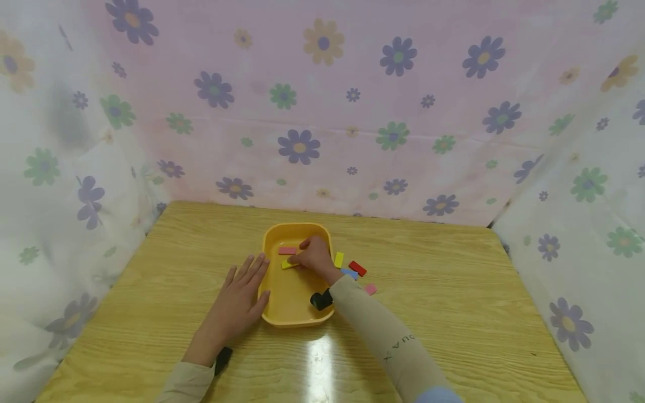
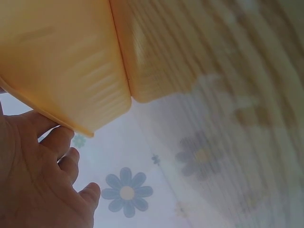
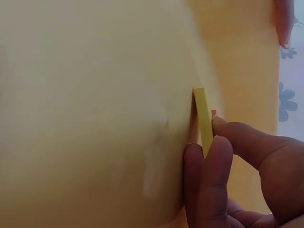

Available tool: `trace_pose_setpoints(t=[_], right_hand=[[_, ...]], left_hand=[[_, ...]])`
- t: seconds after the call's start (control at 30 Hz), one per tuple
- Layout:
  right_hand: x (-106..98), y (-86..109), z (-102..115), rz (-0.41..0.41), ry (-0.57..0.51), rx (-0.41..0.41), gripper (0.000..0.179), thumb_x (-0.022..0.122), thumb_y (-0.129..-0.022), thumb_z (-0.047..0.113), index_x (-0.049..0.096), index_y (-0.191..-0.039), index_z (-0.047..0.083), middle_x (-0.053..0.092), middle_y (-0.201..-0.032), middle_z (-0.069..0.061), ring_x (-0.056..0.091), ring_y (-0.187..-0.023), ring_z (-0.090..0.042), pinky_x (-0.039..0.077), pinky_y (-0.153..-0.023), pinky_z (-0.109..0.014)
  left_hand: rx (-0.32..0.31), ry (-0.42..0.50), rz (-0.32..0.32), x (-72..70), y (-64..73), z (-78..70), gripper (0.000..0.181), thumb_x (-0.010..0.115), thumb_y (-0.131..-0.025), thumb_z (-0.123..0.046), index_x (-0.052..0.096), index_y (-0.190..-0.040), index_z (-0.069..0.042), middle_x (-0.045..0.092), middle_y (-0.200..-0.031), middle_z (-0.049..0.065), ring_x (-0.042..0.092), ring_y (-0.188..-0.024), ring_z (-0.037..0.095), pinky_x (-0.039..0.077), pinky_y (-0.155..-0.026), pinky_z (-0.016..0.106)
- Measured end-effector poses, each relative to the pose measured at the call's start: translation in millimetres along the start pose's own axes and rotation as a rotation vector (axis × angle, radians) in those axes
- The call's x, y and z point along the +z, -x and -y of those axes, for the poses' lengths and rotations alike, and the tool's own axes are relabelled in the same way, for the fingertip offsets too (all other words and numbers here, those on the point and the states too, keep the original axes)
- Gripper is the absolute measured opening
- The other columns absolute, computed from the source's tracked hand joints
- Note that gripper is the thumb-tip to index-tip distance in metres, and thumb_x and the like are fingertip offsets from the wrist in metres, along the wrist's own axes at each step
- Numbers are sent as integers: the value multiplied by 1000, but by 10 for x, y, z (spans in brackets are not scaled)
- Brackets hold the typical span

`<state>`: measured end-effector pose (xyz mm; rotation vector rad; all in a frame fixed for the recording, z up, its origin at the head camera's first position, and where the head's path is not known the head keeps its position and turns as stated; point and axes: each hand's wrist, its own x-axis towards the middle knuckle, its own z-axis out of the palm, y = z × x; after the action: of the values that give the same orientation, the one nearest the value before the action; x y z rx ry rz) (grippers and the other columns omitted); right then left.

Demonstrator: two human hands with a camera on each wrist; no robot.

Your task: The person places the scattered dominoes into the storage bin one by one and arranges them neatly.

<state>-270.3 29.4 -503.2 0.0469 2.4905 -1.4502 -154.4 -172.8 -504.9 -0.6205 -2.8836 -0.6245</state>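
An orange-yellow plastic tray [image 1: 297, 323] sits on the wooden table. My right hand [image 1: 316, 256] reaches inside it and pinches a small yellow block [image 1: 288, 265] between thumb and fingers, low over the tray floor. In the right wrist view the same yellow block [image 3: 204, 118] stands on edge at the fingertips. Just beyond it, a pink block [image 1: 287, 251] lies in the tray. Along the left side of the tray, my left hand [image 1: 237, 302] rests with fingers extended against the rim; the left wrist view shows its fingers [image 2: 59, 140] touching the rim's edge.
To the right of the tray lie a yellow block [image 1: 339, 259], a red block [image 1: 358, 268], a blue block [image 1: 350, 273] and a pink block [image 1: 370, 289], partly beside the right sleeve [image 1: 388, 330]. Flowered cloth [image 1: 322, 112] closes off the table's back and both sides.
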Motion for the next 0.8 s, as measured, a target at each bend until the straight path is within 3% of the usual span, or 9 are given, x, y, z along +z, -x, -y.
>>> trace_pose_setpoints(t=[0.43, 0.63, 0.8], right_hand=[[25, -23, 0, -46, 128, -67, 50, 85, -84, 20, 58, -117, -5, 64, -83, -10, 63, -58, -15, 55, -61, -25], [8, -3, -10, -83, 195, -121, 49, 86, -83, 23, 59, -112, -5, 58, -88, -8, 51, -72, -16, 46, -68, -26], [-6, 37, 17, -90, 215, -148, 48, 86, -82, 22, 59, -109, -7, 54, -85, -7, 46, -73, -17, 41, -67, -26]], left_hand=[[1, 4, -10, 7, 2, -3, 62, 54, -104, -29, 36, -158, -5, 29, -167, 10, 21, -155, 35, 15, -122, 64], [7, -4, -17, 7, 5, -4, 62, 54, -104, -29, 36, -158, -5, 28, -167, 10, 22, -155, 35, 16, -122, 64], [9, 2, -22, 8, 4, -8, 62, 55, -103, -28, 36, -158, -4, 29, -167, 10, 22, -155, 36, 16, -122, 64]])
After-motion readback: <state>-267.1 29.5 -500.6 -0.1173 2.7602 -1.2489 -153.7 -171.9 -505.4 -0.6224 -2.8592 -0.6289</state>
